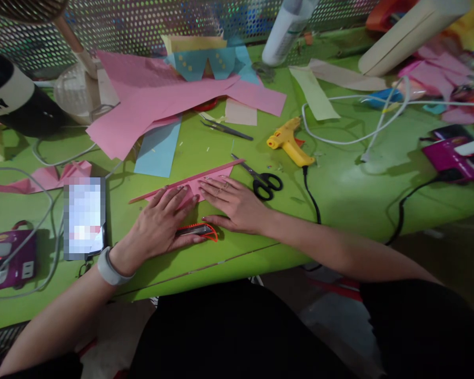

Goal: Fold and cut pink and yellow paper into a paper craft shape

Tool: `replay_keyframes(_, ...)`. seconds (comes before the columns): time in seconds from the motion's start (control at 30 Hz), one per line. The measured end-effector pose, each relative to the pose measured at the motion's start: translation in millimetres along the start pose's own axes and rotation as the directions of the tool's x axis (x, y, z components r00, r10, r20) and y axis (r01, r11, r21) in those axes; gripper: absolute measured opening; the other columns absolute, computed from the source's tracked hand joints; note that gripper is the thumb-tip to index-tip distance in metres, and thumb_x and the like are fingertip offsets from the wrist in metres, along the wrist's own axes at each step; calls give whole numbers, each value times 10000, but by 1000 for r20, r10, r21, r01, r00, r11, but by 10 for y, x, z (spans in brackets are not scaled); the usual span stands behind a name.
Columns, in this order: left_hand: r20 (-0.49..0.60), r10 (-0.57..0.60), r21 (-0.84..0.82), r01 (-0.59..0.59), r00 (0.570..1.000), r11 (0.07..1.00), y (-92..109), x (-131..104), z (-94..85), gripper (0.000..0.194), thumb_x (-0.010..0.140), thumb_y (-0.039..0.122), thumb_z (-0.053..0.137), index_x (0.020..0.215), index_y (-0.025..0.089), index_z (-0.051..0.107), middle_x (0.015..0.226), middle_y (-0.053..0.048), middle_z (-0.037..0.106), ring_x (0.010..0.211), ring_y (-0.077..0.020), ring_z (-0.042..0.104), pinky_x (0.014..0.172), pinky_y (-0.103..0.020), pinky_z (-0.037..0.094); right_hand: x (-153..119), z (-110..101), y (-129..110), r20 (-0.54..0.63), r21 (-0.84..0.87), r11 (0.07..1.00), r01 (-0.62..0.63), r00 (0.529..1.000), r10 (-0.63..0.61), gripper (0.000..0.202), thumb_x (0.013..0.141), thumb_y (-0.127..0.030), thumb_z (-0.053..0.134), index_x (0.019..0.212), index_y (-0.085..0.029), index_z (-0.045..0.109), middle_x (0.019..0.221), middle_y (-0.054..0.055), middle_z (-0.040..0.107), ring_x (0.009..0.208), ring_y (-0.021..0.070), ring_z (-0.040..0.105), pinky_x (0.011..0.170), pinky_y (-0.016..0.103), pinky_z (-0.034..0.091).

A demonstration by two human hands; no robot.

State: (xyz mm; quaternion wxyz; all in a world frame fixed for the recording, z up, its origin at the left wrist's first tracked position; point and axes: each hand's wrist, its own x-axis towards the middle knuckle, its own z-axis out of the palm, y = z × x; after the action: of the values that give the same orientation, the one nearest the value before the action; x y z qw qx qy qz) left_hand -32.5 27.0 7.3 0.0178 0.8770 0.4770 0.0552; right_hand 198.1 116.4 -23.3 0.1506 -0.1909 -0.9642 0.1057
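Note:
Both hands lie on a strip of pink paper [217,173] whose far edge is folded up along its length. My left hand [161,218] rests palm down on the paper's left part, fingers stretched out. Under its thumb side is an orange-edged box cutter [199,229], partly hidden by the hand. Flat on the paper's right part is my right hand [237,204], fingers extended, its thumb close to the cutter. Black-handled scissors [266,184] lie just right of the paper, their blades near its right end.
Beyond the paper are tweezers [227,129], a yellow glue gun [290,142], a blue sheet [158,150] and large pink sheets [154,105]. A phone [84,216] lies at left. Purple power sockets [454,155] and white cables are at right. A white bottle [286,34] stands behind.

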Motion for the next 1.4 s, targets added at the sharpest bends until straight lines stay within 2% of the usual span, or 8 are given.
replay_keyframes(0.17,5,1,-31,-1,1000,1000,2,-10,-3,880,881,753,411,1498,126,401,1485,-196,474,1390,-348,414,1158,-530,309,4,-7,-2,24,6,1000,-9,1000,8,655,984,-559,424,1448,-98,465,1486,152,453,1415,272,413,1174,529,328)
replay_keyframes(0.3,4,-6,-2,6,1000,1000,2,-14,4,904,885,769,369,1502,109,392,1523,-188,433,1400,-344,400,1162,-517,297,6,-7,-6,18,-31,999,9,1000,-9,679,982,-563,426,1419,-47,487,1482,172,452,1402,285,431,1172,517,337)
replay_keyframes(0.5,-7,58,21,-58,998,998,-4,-9,-9,895,916,742,334,1466,42,427,1496,-187,473,1389,-308,422,1155,-434,309,8,2,-9,5,-33,999,3,1000,-3,658,988,-563,409,1410,-67,504,1479,160,455,1398,274,440,1160,518,354)
replay_keyframes(0.7,-35,-8,66,10,999,998,24,-6,-24,799,900,747,378,1420,157,515,1498,-146,480,1332,-328,470,1094,-466,349,19,-14,-10,4,2,1000,-6,1000,6,652,978,-571,430,1405,-86,517,1467,152,478,1401,276,436,1165,522,344)
replay_keyframes(0.87,-15,55,30,-55,998,998,24,13,-30,809,936,707,347,1465,104,450,1429,-168,551,1325,-321,489,1076,-460,374,13,-17,-8,10,-8,1000,-4,1000,4,637,989,-558,411,1403,-86,521,1467,157,478,1393,274,446,1162,516,349)
replay_keyframes(0.97,-6,55,2,-55,998,998,21,13,-37,788,938,683,389,1498,129,405,1436,-160,548,1341,-330,481,1071,-473,387,10,-12,-7,13,29,999,-16,1000,16,632,985,-549,428,1423,-100,503,1472,165,472,1401,280,435,1162,534,340)
replay_keyframes(1.17,-3,69,34,-69,998,997,27,14,-36,782,951,678,351,1478,105,431,1436,-170,544,1338,-332,480,1064,-469,390,15,-9,-9,6,18,1000,-10,1000,10,631,983,-546,432,1397,-79,530,1463,174,480,1392,281,448,1163,520,341)
replay_keyframes(1.4,-2,49,-6,-49,999,999,42,40,-50,784,926,703,380,1472,146,454,1425,-175,550,1302,-342,498,1051,-475,391,14,-9,-5,21,32,999,-17,1000,17,628,977,-537,457,1416,-92,513,1464,175,487,1402,283,433,1170,526,324)
